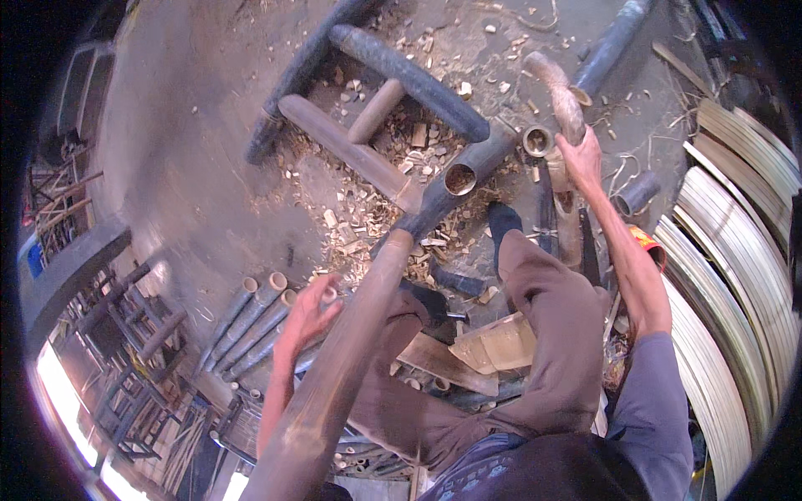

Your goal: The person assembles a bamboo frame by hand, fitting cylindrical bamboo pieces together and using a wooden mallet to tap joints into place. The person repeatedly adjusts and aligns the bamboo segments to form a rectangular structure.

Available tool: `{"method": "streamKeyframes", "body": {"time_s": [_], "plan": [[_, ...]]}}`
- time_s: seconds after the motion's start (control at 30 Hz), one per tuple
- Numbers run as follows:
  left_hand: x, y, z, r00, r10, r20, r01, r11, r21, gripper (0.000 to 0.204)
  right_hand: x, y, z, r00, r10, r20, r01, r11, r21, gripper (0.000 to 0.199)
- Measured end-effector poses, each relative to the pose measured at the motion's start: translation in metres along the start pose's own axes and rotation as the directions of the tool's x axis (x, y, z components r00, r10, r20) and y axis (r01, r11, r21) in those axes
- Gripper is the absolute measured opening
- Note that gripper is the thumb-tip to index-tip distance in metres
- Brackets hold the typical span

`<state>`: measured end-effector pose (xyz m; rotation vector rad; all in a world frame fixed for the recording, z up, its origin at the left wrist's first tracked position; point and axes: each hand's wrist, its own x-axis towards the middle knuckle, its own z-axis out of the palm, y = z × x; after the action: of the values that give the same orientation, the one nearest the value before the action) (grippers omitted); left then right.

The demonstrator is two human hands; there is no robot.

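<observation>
"Left hand (311, 313): what's its pose?"
"Empty, fingers loosely bent apart, just left of a smooth, round brown pole (334, 376). Pale, flaky chips (347, 234) lie farther off."
"And the right hand (582, 159)?"
"Far right, wrapped around a curved, mottled piece (558, 88), forearm stretched forward."

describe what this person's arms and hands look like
The left hand and right hand are both gloveless, with bare forearms. A plain greyish-purple sleeve covers the right upper arm, ending near the elbow; no left sleeve shows.
</observation>
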<state>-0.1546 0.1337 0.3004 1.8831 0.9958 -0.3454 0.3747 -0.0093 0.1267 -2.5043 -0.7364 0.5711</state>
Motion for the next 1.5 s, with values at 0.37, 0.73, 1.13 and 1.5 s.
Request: {"method": "streamKeyframes", "body": {"time_s": [0.37,0.73,1.13,1.5], "plan": [[0.106,-0.057,0.032,0.998,0.048,0.028,-0.052,0.991,0.125,0.038,0.013,0.084,0.108,0.999,-0.042,-0.032,0.043,0.998,0.042,0.076],[0.004,0.035,-0.03,0.876,0.28,-0.391,-0.481,0.495,-0.723,0.067,-0.011,-0.111,-0.031,0.722,-0.692,0.023,0.667,0.704,0.246,0.04],[-0.09,0.082,0.039,0.251,0.049,-0.967,-0.747,0.644,-0.162,0.057,-0.134,-0.207,-0.007,0.358,-0.701,0.617,0.934,0.274,-0.231,0.027],[-0.12,0.104,0.034,0.358,0.189,-0.914,-0.736,0.659,-0.153,0.059,-0.329,0.057,0.221,0.569,-0.491,0.659,0.711,0.696,-0.096,0.089]]}}
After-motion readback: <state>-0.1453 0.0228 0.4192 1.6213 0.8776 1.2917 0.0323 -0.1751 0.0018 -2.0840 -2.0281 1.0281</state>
